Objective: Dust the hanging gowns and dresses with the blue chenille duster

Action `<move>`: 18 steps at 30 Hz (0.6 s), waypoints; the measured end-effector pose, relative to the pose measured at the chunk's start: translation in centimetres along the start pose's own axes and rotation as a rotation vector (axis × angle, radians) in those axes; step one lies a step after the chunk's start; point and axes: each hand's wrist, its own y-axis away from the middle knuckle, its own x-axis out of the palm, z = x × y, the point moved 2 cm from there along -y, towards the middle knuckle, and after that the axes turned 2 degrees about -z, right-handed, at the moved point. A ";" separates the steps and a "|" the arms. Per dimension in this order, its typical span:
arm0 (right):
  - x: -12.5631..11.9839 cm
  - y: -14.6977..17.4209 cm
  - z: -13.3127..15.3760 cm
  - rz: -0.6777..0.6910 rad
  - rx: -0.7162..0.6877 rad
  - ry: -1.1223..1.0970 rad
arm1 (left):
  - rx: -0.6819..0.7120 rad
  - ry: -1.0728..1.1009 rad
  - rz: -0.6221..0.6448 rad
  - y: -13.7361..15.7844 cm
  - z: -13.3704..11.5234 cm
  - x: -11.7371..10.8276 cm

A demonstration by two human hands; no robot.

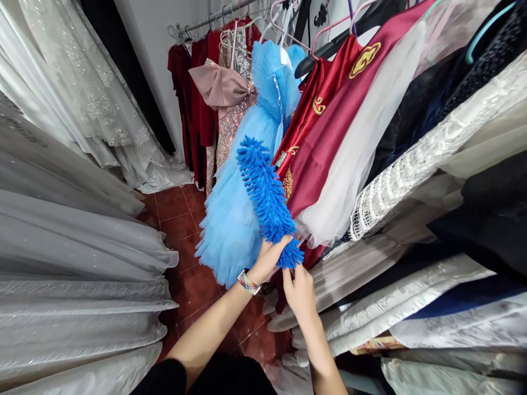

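A bright blue microfibre duster (265,192) with shaggy strands stands tilted in front of me, its top leaning left. My left hand (272,257), with a watch (248,281) on its wrist, is closed around the lower part of it. At the bottom end, the fingers of my right hand (299,288) pinch the duster's tip; any handle there is hidden. Just behind the duster hangs a light blue ruffled tulle dress (230,214). To the right of it is a dark red satin garment (329,148) with gold embroidery.
White and grey gowns (82,236) line the left side, reaching into the aisle. Packed garments (411,175) hang along the right. A rail (222,12) at the back carries dark red dresses (181,82) and a pink sequined dress (230,126). Red tiles (179,225) cover the floor.
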 end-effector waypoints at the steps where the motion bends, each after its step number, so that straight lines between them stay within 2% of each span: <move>1: -1.0 -0.8 0.7 -0.032 -0.022 0.007 | 0.033 -0.013 0.044 -0.1 -1.1 0.9; 7: -6.4 -6.7 3.7 -0.219 -0.020 0.035 | 0.254 -0.027 0.298 -3.0 -8.4 8.3; 9: -7.0 -8.0 4.1 -0.218 0.017 0.021 | 0.254 -0.021 0.352 -4.2 -9.0 9.7; 10: -6.9 -8.3 4.2 -0.206 0.040 0.014 | 0.211 -0.017 0.374 -4.8 -8.8 9.9; 12: -6.1 -8.3 3.9 -0.163 0.093 0.003 | 0.077 -0.008 0.387 -5.6 -7.3 9.3; 14: -4.7 -7.5 3.1 -0.102 0.142 0.006 | -0.031 0.003 0.371 -6.0 -5.2 7.7; 18: -1.1 -4.6 0.9 0.057 0.240 0.016 | -0.097 0.009 0.271 -5.3 -0.8 3.3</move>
